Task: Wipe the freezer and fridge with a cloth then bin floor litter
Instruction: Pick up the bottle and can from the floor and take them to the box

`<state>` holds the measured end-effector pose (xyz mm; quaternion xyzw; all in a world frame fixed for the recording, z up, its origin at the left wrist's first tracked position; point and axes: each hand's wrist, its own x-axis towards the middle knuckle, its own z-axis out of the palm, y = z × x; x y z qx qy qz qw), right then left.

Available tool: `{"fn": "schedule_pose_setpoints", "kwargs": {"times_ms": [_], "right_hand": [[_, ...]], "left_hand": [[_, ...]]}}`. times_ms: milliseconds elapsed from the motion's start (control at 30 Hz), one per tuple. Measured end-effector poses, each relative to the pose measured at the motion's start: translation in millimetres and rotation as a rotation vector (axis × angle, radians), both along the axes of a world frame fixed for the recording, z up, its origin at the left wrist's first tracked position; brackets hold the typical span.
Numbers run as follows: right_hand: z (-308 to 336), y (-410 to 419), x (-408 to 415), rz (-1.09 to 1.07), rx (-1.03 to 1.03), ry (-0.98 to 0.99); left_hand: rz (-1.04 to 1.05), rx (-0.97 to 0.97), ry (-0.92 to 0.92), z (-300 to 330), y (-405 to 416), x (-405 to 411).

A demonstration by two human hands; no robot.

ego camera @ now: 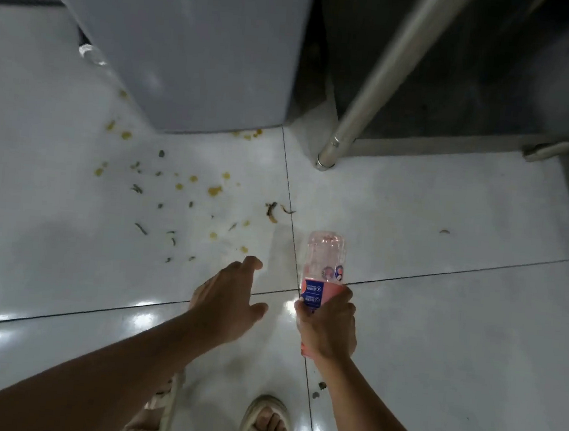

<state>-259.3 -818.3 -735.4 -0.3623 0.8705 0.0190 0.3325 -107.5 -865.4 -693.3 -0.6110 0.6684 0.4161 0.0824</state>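
Observation:
My right hand grips an empty clear plastic bottle with a pink and blue label, its base pointing away from me above the floor. My left hand hovers over the tiles with fingers loosely spread and holds nothing. Yellow crumbs and small dark green scraps lie scattered on the white tiled floor ahead of my left hand. A brown curled scrap lies near the tile joint. The grey fridge stands at the top, its lower corner reaching the floor.
A slanted metal pole meets the floor right of the fridge, in front of a dark cabinet. Another clear bottle lies beside the fridge's left side. My sandalled feet stand at the bottom. Two small scraps lie near my right foot.

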Motion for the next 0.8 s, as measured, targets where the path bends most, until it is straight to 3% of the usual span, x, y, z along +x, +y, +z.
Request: {"fn": "schedule_pose_setpoints", "kwargs": {"times_ms": [467,800], "right_hand": [[244,-38,115,0.342,-0.113,-0.033],[324,-62,227,0.46,-0.168,-0.043]], "left_hand": [[0.338,-0.142,-0.01,237,1,119],[0.498,-0.209,-0.026,314,-14,240]]}}
